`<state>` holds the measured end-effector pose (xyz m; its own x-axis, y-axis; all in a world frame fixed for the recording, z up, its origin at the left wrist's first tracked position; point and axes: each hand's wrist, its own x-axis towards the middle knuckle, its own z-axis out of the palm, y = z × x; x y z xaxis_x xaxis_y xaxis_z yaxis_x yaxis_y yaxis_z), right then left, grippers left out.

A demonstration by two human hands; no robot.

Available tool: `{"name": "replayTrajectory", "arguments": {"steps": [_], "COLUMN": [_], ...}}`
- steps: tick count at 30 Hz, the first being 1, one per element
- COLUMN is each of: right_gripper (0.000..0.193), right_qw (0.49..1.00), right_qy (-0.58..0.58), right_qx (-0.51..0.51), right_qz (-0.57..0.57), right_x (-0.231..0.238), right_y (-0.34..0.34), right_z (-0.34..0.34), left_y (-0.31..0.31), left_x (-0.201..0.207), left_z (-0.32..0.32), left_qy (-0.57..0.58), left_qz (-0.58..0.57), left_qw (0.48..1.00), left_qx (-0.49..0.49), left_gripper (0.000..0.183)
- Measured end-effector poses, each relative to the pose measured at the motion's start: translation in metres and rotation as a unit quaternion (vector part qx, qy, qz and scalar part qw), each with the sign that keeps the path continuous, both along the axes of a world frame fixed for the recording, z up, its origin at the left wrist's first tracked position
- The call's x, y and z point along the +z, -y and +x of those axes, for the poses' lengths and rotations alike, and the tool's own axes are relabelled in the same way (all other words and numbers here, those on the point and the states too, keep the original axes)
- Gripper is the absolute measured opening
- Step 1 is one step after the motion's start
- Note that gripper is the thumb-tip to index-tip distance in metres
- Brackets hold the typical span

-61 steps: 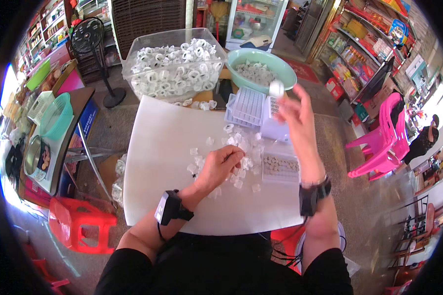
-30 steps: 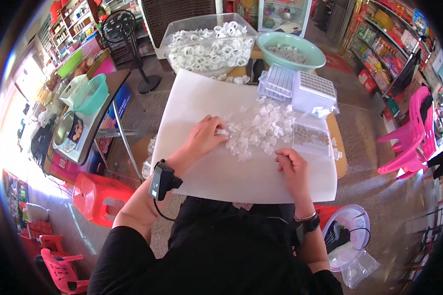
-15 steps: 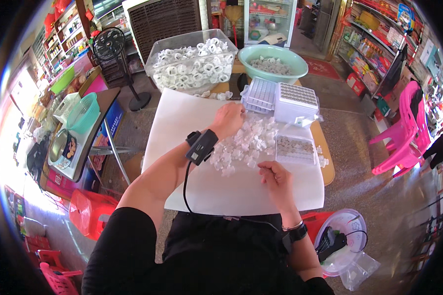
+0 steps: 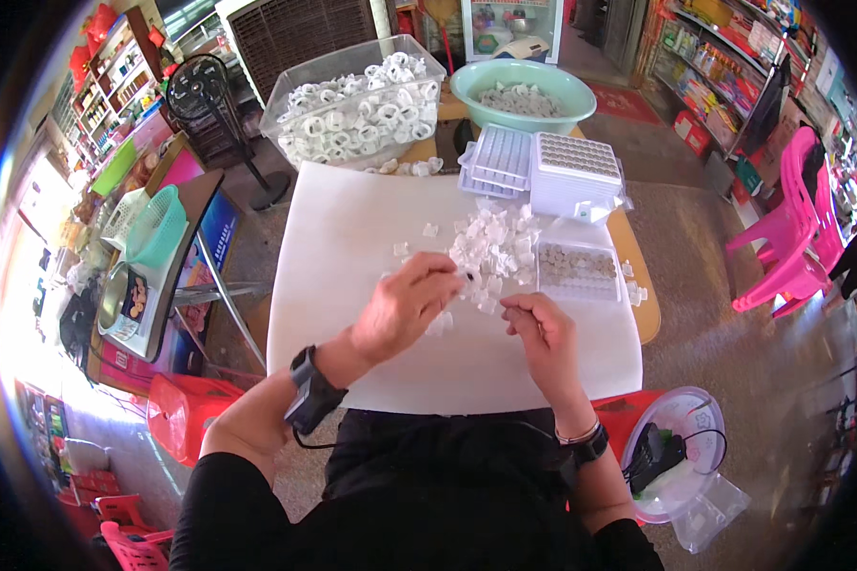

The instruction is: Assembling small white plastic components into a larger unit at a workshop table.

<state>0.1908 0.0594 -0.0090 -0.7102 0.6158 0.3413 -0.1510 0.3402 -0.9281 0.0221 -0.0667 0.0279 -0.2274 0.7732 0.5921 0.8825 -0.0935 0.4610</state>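
Observation:
My left hand (image 4: pixel 402 306) hovers over the near left side of a pile of small translucent white plastic pieces (image 4: pixel 497 242). Its thumb and fingers pinch a small white plastic part (image 4: pixel 468 277) with a dark spot in it. My right hand (image 4: pixel 543 344) is beside the near right of the pile, its fingertips pressed together; whatever they hold, if anything, is too small to make out. Close beyond it, a clear compartment tray (image 4: pixel 564 285) carries many small greyish round parts in its far half. A few loose pieces lie left of the pile.
A stack of white trays (image 4: pixel 574 188) and some loose lilac trays (image 4: pixel 501 157) stand at the table's far right. Behind are a clear tub (image 4: pixel 290 143) of white ring-shaped parts and a pale green basin (image 4: pixel 467 92). A red stool (image 4: pixel 176 409) stands left, a bucket (image 4: pixel 709 433) right.
My left hand has come back from the pile's far edge toward my body, and a small white part shows in its fingers. My right hand has hardly moved.

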Motion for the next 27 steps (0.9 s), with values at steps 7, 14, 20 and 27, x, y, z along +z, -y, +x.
{"name": "replayTrajectory", "arguments": {"steps": [7, 14, 20, 27], "right_gripper": [0.018, 0.013, 0.016, 0.013], "right_qw": [0.986, 0.982, 0.985, 0.988], "right_qy": [0.05, 0.014, 0.007, 0.027], "right_qx": [0.057, 0.004, 0.009, -0.015], "right_qz": [-0.147, -0.19, -0.17, -0.152], "right_x": [0.025, 0.03, 0.033, 0.041], "right_y": [0.027, 0.048, 0.056, 0.062], "right_z": [0.001, 0.006, 0.015, 0.019], "left_y": [0.025, 0.027, 0.028, 0.03], "left_x": [-0.018, -0.027, -0.042, -0.05], "left_z": [0.028, 0.037, 0.042, 0.041], "left_qy": [-0.017, 0.444, 0.685, 0.723], "left_qz": [0.046, -0.061, -0.017, -0.005], "left_qw": [0.996, 0.887, 0.691, 0.628], "left_qx": [-0.07, -0.114, -0.23, -0.287], "left_gripper": [0.024, 0.028, 0.029, 0.028]}}
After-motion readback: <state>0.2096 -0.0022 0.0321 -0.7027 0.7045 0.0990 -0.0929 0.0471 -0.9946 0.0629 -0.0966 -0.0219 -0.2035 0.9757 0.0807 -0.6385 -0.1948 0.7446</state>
